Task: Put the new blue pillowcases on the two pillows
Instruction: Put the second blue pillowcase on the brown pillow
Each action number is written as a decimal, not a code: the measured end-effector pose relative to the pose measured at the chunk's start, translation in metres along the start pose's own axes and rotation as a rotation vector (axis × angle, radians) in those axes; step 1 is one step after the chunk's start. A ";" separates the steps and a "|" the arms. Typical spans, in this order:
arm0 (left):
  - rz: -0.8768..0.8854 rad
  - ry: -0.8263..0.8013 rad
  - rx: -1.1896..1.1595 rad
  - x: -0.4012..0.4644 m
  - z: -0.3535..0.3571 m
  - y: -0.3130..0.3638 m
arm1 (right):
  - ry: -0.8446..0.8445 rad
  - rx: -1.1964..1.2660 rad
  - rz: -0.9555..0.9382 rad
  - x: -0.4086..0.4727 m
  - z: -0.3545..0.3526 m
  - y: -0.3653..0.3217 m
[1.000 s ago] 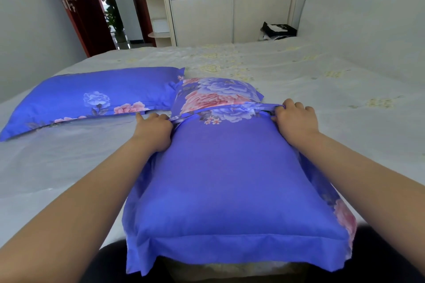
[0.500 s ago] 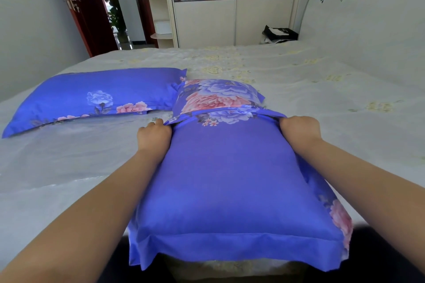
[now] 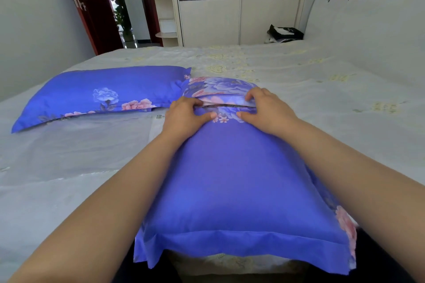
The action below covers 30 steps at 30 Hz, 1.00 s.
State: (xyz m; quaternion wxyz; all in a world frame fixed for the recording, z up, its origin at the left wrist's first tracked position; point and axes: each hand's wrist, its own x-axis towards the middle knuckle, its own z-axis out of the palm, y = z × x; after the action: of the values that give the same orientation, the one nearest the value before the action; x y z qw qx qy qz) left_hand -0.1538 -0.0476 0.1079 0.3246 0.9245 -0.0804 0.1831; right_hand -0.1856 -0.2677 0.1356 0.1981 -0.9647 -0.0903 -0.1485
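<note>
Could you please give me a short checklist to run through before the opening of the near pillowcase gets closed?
1. Left hand grips the opening edge: ok.
2. Right hand grips the floral flap at the opening: ok.
3. Opening closed: not ok, a dark gap shows between the hands.
4. Near pillow fills its blue case to the near hem: ok.
5. Far pillow cased, flat on the bed: ok.
6. Zip or fastener present: cannot tell.
</note>
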 end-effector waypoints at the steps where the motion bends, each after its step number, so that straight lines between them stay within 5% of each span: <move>1: 0.016 0.018 0.100 0.001 0.003 0.005 | 0.021 -0.031 0.026 0.003 0.004 -0.005; 4: 0.065 0.172 0.247 -0.002 0.010 0.013 | 0.019 -0.194 0.121 0.015 0.014 -0.008; 7: 0.095 0.228 0.143 -0.008 0.010 0.013 | 0.085 -0.346 0.146 0.016 0.019 0.003; 11: 0.382 0.300 0.098 -0.028 0.007 -0.005 | 0.480 -0.102 0.033 -0.019 0.021 0.023; 14: 0.455 0.340 0.229 -0.045 0.013 -0.032 | 0.564 -0.101 0.093 -0.046 0.033 0.050; 18: 0.129 0.415 0.060 -0.055 0.016 -0.068 | 0.360 -0.057 0.500 -0.065 0.042 0.091; 21: -0.176 0.439 -0.029 -0.065 0.011 -0.084 | 0.201 -0.031 0.640 -0.082 0.048 0.106; 23: -0.325 0.262 0.037 -0.074 0.014 -0.100 | 0.094 0.051 0.646 -0.091 0.055 0.110; 27: -0.359 -0.374 0.109 -0.081 0.005 -0.105 | -0.154 0.578 0.516 -0.091 0.049 0.104; 30: -0.271 -0.575 0.538 -0.063 -0.032 -0.080 | -0.136 0.720 0.509 -0.076 0.011 0.090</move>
State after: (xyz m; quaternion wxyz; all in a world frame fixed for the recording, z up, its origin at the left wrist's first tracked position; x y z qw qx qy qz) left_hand -0.1991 0.0362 0.0606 0.0570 0.9920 0.0053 -0.1124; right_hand -0.2328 -0.3534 0.0693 0.5450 -0.8334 0.0914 0.0098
